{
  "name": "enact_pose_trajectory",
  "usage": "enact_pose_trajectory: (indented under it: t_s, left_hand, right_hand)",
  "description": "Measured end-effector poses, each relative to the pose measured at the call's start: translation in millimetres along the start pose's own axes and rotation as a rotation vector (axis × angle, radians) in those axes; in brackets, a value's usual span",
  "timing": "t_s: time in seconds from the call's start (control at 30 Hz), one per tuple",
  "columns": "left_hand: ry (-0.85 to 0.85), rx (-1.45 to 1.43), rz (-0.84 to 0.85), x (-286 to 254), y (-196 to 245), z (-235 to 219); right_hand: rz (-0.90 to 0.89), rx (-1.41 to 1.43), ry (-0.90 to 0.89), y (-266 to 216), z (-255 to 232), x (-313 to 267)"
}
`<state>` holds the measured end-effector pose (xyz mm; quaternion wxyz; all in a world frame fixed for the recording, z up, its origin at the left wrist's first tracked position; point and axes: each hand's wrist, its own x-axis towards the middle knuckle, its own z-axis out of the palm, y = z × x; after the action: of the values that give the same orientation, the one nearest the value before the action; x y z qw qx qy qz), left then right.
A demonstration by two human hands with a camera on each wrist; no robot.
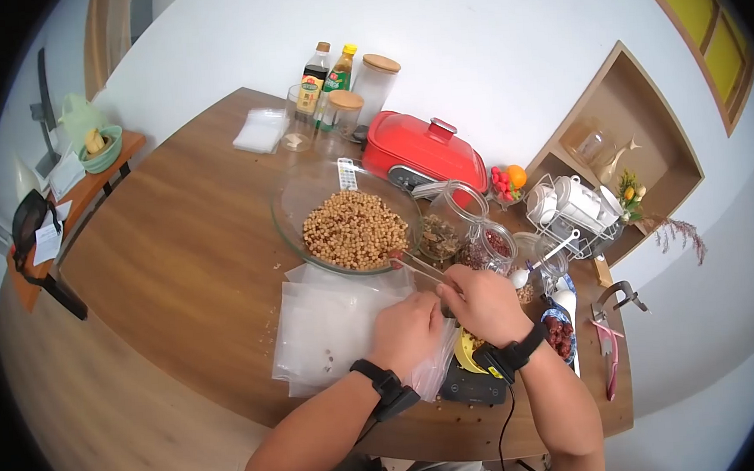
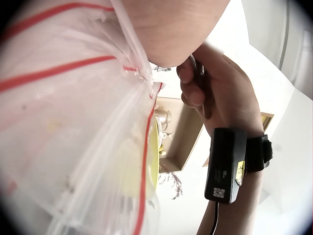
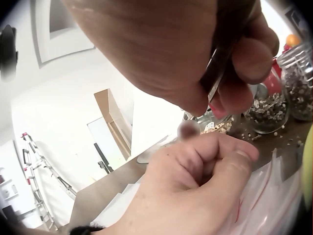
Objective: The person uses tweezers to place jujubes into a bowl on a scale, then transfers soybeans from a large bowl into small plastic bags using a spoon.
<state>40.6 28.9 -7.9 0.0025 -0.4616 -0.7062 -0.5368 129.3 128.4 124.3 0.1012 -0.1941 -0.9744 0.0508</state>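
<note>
My left hand pinches a clear zip bag with red seal lines, its plastic gathered at the fingers. Just to the right and slightly higher, my right hand grips slim metal tongs, which slant toward the rim of a glass bowl. Their far end looks reddish. Inside the bowl lies a heap of tan beans. More zip bags lie flat in front of it. Under my right wrist, a yellow bowl sits on a black kitchen scale.
Open glass jars, one with red beans, stand right of the bowl. A red electric cooker and sauce bottles are behind. At right are a dish of dark red fruit, a white spoon and pink-handled scissors.
</note>
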Motion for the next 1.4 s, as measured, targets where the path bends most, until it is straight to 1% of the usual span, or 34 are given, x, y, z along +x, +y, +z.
enact_pose_trajectory:
  t_s: [0.2,0.37,0.43,0.53,0.63,0.73,0.83,0.87,0.9,0.93,0.97,1.03,1.1,1.2,1.3,1.4]
  left_hand:
    - [-0.006,0.013,-0.053,1,9,-3]
    - [-0.033,0.028,-0.05,2,8,-2]
    - [0.001,0.038,-0.014,2,4,2]
    - [0.015,0.03,-0.004,1,4,2]
    - [0.005,0.023,-0.025,0,4,3]
    - [0.008,0.044,-0.047,-1,2,7]
    - [0.019,0.032,-0.028,0,0,9]
    - [0.016,0.027,-0.028,1,1,7]
    - [0.016,0.019,-0.034,0,2,6]
    - [0.02,0.026,-0.026,0,0,7]
    - [-0.013,0.037,-0.044,0,2,6]
    - [-0.067,0.063,-0.086,2,3,2]
    - [-0.038,0.049,-0.078,1,2,5]
    - [-0.044,0.056,-0.088,1,7,2]
    - [-0.048,0.087,-0.098,1,7,2]
    - [-0.037,0.078,-0.1,1,2,6]
  right_hand:
    - [0.068,-0.023,-0.064,0,6,-2]
    - [0.051,0.048,0.003,11,10,-18]
    - [0.032,0.072,0.045,12,10,-22]
    - [0.074,0.084,0.048,13,6,-29]
    - [0.101,0.055,0.005,17,4,-35]
    - [0.086,0.08,0.03,22,0,-41]
    - [0.113,0.18,0.145,31,-12,-60]
    - [0.124,0.214,0.228,35,-20,-75]
    - [0.163,0.205,0.269,43,-25,-91]
    - [0.27,0.187,0.273,50,-30,-110]
    - [0.368,0.165,0.273,58,-34,-132]
    - [0.438,0.228,0.388,84,-28,-180]
    - [0.663,0.224,0.367,111,-17,-231]
    - [0.8,0.007,0.341,132,-2,-288]
    - [0.848,0.024,0.394,142,7,-316]
    - [0.808,-0.078,0.41,151,12,-326]
